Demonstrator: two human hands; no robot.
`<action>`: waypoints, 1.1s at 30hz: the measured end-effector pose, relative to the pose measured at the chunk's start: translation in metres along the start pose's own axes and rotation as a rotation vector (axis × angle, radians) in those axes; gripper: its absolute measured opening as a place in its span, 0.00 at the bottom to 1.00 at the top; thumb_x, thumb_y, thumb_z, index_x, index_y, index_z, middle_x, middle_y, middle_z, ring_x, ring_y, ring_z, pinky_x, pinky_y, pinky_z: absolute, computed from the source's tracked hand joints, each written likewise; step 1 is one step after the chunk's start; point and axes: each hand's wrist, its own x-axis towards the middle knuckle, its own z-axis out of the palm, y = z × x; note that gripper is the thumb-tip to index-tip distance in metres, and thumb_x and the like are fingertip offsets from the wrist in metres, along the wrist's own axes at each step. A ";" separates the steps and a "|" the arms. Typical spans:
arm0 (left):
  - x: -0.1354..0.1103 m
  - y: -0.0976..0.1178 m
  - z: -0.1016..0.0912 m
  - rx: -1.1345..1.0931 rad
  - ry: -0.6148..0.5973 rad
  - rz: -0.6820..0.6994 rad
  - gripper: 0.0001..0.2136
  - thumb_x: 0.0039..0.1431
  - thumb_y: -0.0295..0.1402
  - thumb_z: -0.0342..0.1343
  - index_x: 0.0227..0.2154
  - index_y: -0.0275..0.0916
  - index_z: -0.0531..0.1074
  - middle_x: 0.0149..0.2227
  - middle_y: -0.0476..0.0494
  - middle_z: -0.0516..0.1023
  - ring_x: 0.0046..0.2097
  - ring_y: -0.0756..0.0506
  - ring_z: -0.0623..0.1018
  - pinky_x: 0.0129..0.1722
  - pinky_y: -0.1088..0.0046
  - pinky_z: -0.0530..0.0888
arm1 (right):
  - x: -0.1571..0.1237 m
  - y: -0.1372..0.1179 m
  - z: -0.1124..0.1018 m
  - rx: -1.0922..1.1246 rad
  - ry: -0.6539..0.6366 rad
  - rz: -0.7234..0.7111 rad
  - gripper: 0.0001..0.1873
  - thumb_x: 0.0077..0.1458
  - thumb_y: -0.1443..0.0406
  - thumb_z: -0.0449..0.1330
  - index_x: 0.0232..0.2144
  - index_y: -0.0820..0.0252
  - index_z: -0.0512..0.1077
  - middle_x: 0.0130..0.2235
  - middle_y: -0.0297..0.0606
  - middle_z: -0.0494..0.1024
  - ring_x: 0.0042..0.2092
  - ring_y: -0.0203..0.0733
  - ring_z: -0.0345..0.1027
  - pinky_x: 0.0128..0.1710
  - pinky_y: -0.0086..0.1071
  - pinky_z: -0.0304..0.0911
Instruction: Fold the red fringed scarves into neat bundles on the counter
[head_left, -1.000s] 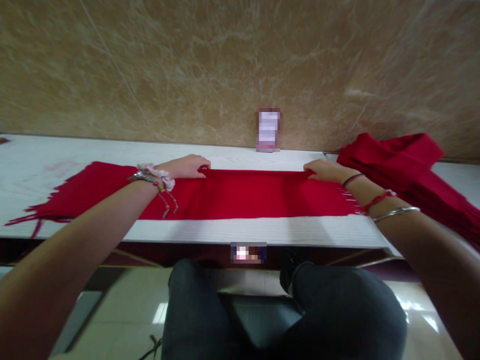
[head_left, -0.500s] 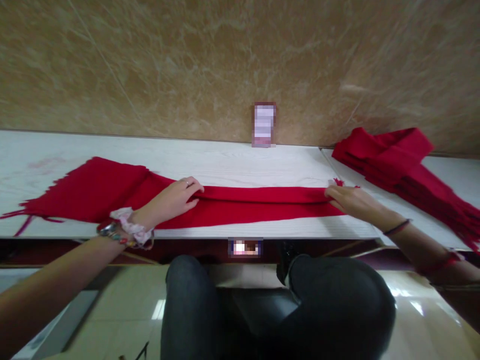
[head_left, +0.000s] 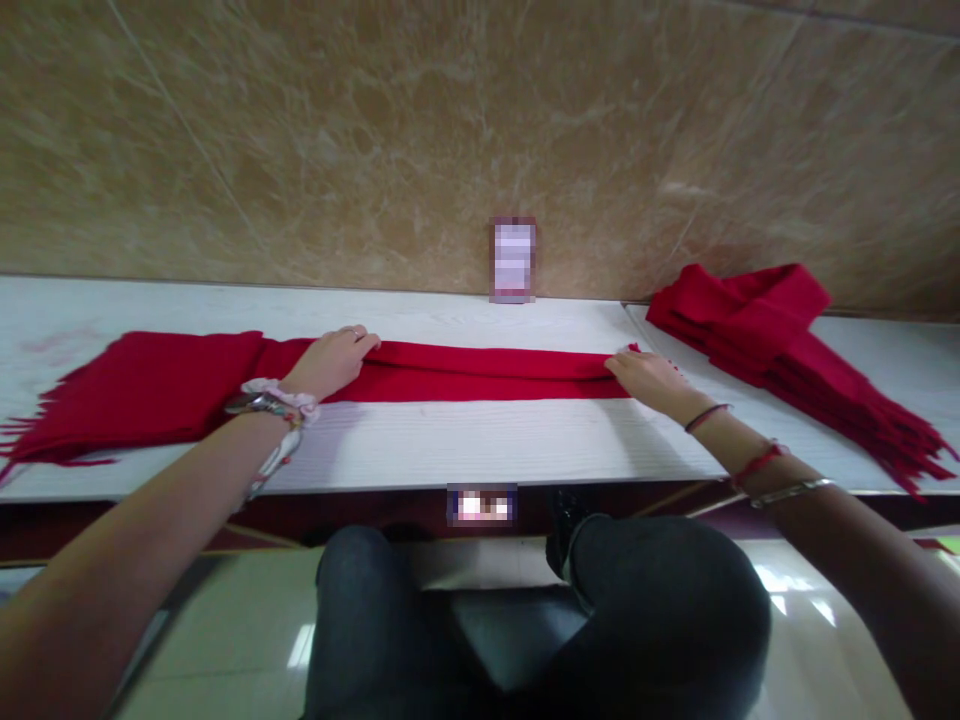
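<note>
A long red fringed scarf (head_left: 480, 375) lies stretched across the white tabletop, with a lengthwise fold along its far side between my hands. My left hand (head_left: 330, 362) pinches that folded edge left of the middle. At the scarf's right end, my right hand (head_left: 646, 380) has its fingers closed on the same fold, and a bit of fringe shows behind it. To the left of my left hand the scarf is wider and flat, its fringe spreading at the far left. The fingertips of both hands are partly hidden by the cloth.
A second red scarf (head_left: 757, 325), loosely folded with its fringe toward the near right, rests on the right part of the white table (head_left: 465, 445). A marbled tan wall (head_left: 337, 130) stands behind. A blurred-out card-like item (head_left: 514, 260) leans there. My knees are below the table edge.
Both hands have drawn the folded part of the scarf away from me, toward the wall, and a little left. More bare tabletop shows in front. The second scarf lies as before.
</note>
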 end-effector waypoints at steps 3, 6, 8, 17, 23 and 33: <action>-0.006 -0.005 -0.013 -0.063 0.069 -0.030 0.13 0.52 0.23 0.42 0.39 0.33 0.67 0.38 0.41 0.68 0.41 0.45 0.69 0.45 0.70 0.66 | -0.006 0.014 -0.001 -0.050 0.073 0.075 0.13 0.57 0.73 0.46 0.35 0.65 0.70 0.30 0.45 0.76 0.33 0.46 0.70 0.33 0.34 0.61; -0.021 -0.003 -0.017 -0.125 0.155 -0.050 0.12 0.51 0.24 0.44 0.39 0.32 0.66 0.36 0.42 0.68 0.39 0.47 0.68 0.44 0.72 0.66 | -0.022 0.020 0.006 -0.050 0.179 0.126 0.12 0.56 0.72 0.47 0.35 0.66 0.71 0.28 0.44 0.76 0.31 0.44 0.70 0.32 0.34 0.62; -0.033 0.002 -0.012 -0.147 0.060 0.060 0.13 0.51 0.23 0.42 0.38 0.32 0.67 0.37 0.42 0.69 0.40 0.47 0.68 0.44 0.72 0.65 | -0.035 0.017 0.015 -0.004 0.203 0.035 0.14 0.56 0.73 0.47 0.37 0.66 0.71 0.31 0.45 0.78 0.34 0.44 0.71 0.35 0.34 0.63; -0.046 0.010 -0.009 -0.053 -0.086 0.154 0.18 0.54 0.24 0.39 0.44 0.35 0.69 0.46 0.43 0.72 0.46 0.47 0.69 0.47 0.69 0.60 | -0.049 0.015 0.019 0.111 0.206 -0.115 0.22 0.56 0.76 0.45 0.50 0.68 0.67 0.50 0.51 0.72 0.49 0.46 0.69 0.46 0.39 0.65; -0.056 0.009 -0.008 -0.089 -0.150 0.253 0.23 0.52 0.21 0.39 0.49 0.40 0.68 0.48 0.46 0.73 0.48 0.48 0.68 0.51 0.66 0.56 | -0.053 0.019 0.023 0.154 0.155 -0.199 0.23 0.57 0.76 0.42 0.52 0.68 0.66 0.53 0.51 0.70 0.53 0.46 0.65 0.49 0.39 0.64; -0.064 0.003 -0.006 -0.157 -0.110 0.386 0.26 0.48 0.19 0.40 0.49 0.42 0.68 0.47 0.47 0.75 0.49 0.49 0.70 0.57 0.58 0.48 | -0.050 0.019 0.026 0.160 0.121 -0.221 0.25 0.57 0.77 0.42 0.55 0.67 0.63 0.55 0.51 0.67 0.55 0.46 0.61 0.51 0.41 0.63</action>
